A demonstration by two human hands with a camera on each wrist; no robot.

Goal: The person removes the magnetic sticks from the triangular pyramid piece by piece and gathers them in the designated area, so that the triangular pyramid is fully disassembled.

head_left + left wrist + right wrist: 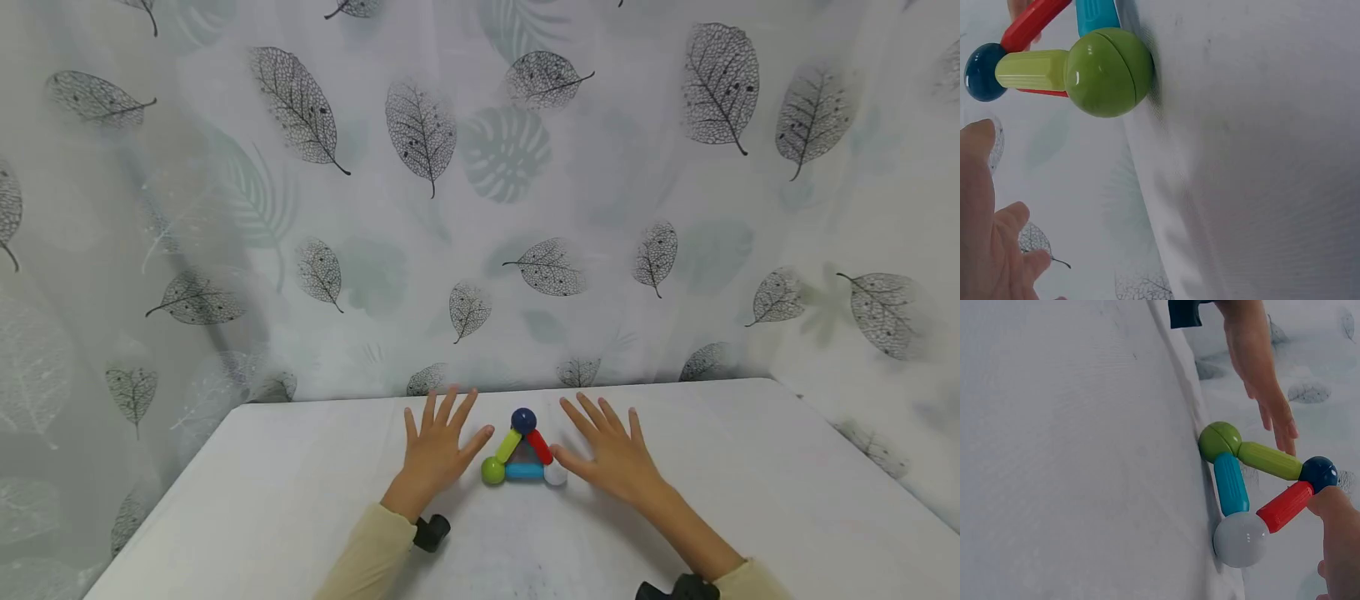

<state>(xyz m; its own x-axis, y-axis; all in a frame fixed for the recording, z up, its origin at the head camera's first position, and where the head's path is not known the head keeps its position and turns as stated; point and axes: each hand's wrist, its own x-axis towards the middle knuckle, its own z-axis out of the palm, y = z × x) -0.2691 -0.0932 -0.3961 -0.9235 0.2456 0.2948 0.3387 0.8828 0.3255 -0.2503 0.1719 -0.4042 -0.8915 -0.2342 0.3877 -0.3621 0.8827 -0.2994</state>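
Note:
A triangle of toy balls and rods stands on the white table between two hands. It has a navy ball [523, 420], a green ball [492, 471] and a white ball [556, 474]. Yellow-green [508, 446], red [539, 447] and blue [524, 472] rods join them. To the left, the left hand [437, 457] has its fingers spread, its thumb apart from the green ball. On the other side the right hand [617, 457] spreads its fingers too. Its thumb overlaps the white ball's edge in the head view; whether they touch I cannot tell. Neither hand holds anything.
The table [300, 500] wears a white cloth. Behind it hangs a pale curtain [480, 225] printed with leaves. Dark wrist devices sit on the left wrist [432, 533] and the right wrist [678, 588].

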